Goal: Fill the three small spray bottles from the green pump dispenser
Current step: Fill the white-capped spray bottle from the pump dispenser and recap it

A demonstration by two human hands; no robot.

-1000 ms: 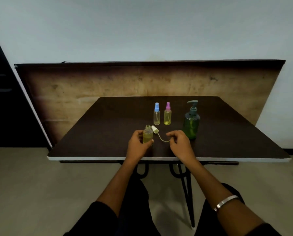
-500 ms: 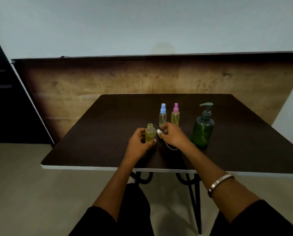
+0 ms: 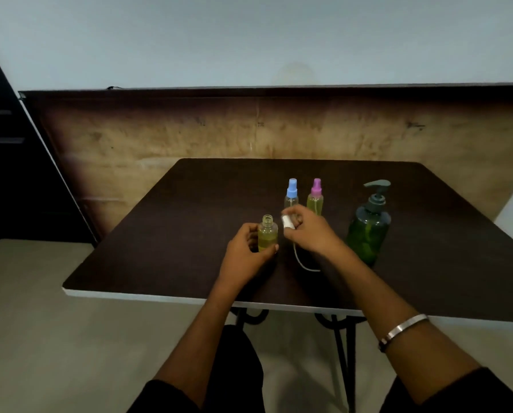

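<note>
Although its neck is bare, the open bottle (image 3: 267,236) already carries yellow liquid up most of its body, so the filling of this one looks finished and only the capping is left. It stands upright on the dark table (image 3: 166,239), well to the left of the green pump dispenser (image 3: 368,231) and a little nearer the person than it. The left hand (image 3: 248,254) grips the bottle low down, fingers curled behind it and the thumb across the front near its base. Just beside the bottle's mouth, on the dispenser's side, the right hand (image 3: 307,232) pinches the white spray cap (image 3: 288,222) between its fingertips; the cap's thin dip tube (image 3: 301,260) hangs from it in a loose curve down to the table (it is not yet in the neck).

Farther back than the open bottle and still left of the dispenser, the blue-capped bottle (image 3: 291,195) and the pink-capped bottle (image 3: 316,195) stand close together, both capped and both showing yellowish liquid, though the right hand hides their lower parts. By this showing two bottles are complete, and the third needs the tube threaded in and the cap screwed down. A metal bracelet (image 3: 404,330) sits on the right forearm.
</note>
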